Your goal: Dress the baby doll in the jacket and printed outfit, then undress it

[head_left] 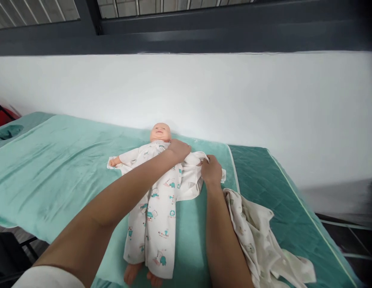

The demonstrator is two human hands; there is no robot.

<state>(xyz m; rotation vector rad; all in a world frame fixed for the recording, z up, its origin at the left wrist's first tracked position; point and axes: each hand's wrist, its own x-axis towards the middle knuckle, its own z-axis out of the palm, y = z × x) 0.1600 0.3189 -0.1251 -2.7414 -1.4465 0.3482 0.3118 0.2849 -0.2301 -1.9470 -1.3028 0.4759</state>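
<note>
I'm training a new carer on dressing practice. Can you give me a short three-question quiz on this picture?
1. True or false: the doll lies face up on the green cover.
2. Which part of the printed sleepsuit do both hands grip? A) the feet B) the sleeve side nearest the spare garment C) the collar at the far arm
3. Fill in: the crumpled spare garment lies beside the ___ forearm.

Key
1. True; its head points toward the white wall.
2. B; the left hand and right hand hold the loose cloth at the doll's shoulder on that side.
3. Right.
</note>
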